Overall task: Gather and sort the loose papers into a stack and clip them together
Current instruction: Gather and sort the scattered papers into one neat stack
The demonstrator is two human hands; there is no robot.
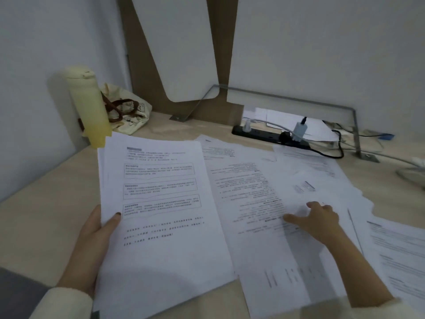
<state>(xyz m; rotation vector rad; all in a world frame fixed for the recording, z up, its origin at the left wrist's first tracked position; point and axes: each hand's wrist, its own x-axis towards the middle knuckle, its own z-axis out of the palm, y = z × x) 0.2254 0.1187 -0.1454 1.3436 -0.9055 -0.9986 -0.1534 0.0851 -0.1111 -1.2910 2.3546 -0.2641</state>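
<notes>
The loose papers [264, 192] lie spread on the tabletop [41, 203], to the right of the gathered stack [161, 215], which the left hand [92, 238] pinches by its left edge. The right hand [319, 219] rests on them with fingers [292, 218] spread; dragging one sheet could shift others, and the one-sided pinch may let the stack fan or slide.

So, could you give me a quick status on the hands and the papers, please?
Left hand gripping gathered stack. Right hand open, flat on loose papers spread over desk. No clip in view.
</notes>
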